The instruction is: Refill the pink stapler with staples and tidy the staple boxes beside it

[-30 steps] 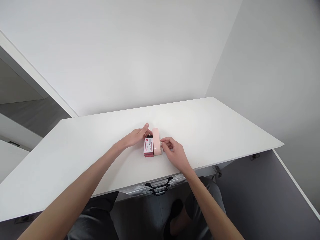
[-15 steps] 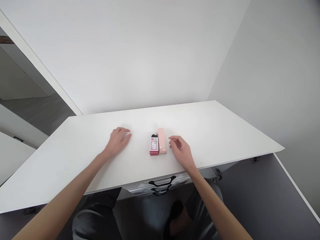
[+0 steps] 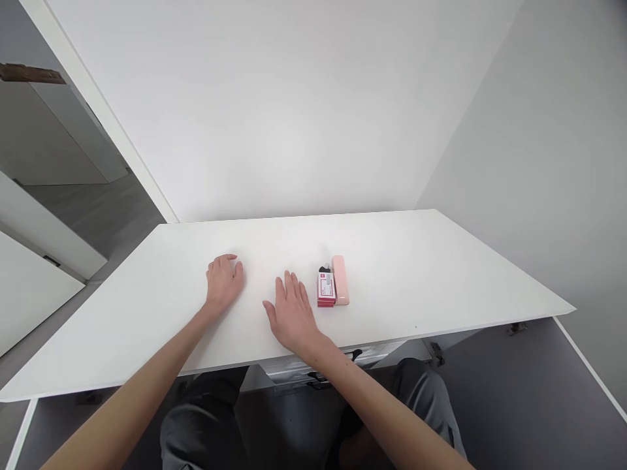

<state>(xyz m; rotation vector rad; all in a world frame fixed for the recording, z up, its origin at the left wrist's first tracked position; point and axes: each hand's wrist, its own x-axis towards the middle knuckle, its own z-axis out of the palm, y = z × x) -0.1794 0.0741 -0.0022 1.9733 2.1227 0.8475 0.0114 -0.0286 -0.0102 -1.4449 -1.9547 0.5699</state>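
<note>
My left hand rests on the white tabletop, fingers bent a little and thumb apart, holding nothing. To its right, my right hand lies palm down with its fingers spread and nothing in it. Just right of that hand is a small stack of red and white boxes, their print too small to read. A pink stapler lies alongside, against the boxes. Behind the stack a small black object partly shows; I cannot make out its kind.
A white wall rises behind the table, and a grey one stands at the right. Below the front edge are drawers with black handles, partly hidden by my right forearm. An open doorway is at the left.
My right hand has moved from the stapler's right side to left of the boxes and flattened out. My left hand has shifted slightly left. The view has turned a little.
</note>
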